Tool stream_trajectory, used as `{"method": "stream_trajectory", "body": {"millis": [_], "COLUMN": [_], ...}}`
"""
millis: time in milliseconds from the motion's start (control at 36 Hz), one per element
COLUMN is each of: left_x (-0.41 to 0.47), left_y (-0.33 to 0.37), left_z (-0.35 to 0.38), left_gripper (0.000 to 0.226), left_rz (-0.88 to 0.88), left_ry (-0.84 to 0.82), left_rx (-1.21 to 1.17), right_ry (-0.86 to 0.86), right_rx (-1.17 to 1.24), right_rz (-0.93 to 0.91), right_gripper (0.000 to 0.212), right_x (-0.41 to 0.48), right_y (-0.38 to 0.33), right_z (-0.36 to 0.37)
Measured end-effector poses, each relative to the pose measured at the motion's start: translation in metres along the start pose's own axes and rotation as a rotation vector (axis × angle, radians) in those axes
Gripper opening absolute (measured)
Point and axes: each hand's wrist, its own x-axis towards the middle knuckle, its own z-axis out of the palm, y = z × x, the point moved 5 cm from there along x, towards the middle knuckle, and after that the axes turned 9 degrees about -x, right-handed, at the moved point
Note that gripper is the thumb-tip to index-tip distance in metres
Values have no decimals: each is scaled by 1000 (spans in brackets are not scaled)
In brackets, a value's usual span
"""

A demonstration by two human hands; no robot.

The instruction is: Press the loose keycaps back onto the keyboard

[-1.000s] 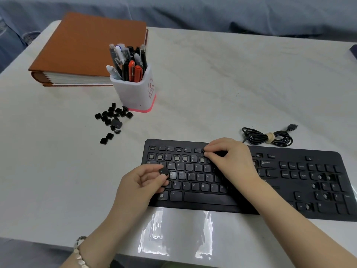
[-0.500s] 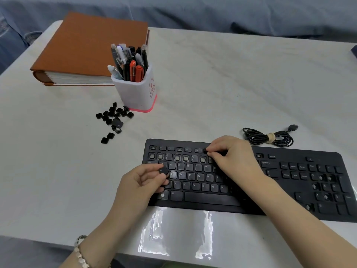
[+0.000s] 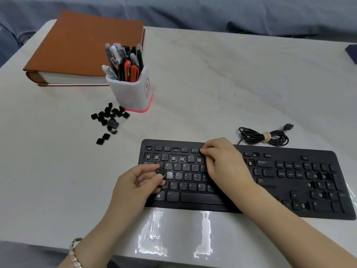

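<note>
Pinches one black keycap [image 3: 159,171] between thumb and fingertips of the left hand [image 3: 135,182], over the left end of the keyboard [image 3: 289,190] at lower centre of the frame. Presses curled fingers of the right hand [image 3: 224,161] onto the upper key rows; cannot tell whether anything sits beneath. Has the other loose keycaps [image 3: 110,118] heaped at centre left, just beside the pen holder [image 3: 133,95].

An office desk: binder [image 3: 85,49], pen cup [image 3: 131,93], keyboard [image 3: 270,182].
</note>
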Motion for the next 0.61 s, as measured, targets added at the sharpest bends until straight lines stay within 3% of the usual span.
{"method": "stream_trajectory", "body": {"millis": [250, 611], "left_x": [2, 5], "left_y": [2, 4], "left_z": [4, 14], "left_gripper": [20, 21], "left_rz": [12, 33], "left_ry": [-21, -21], "left_rx": [16, 33], "right_ry": [27, 135], "right_rx": [-75, -235], "right_rz": [-90, -54], "right_gripper": [39, 43], "right_x": [-15, -25], "right_y": [-3, -8], "right_z": [0, 13]}}
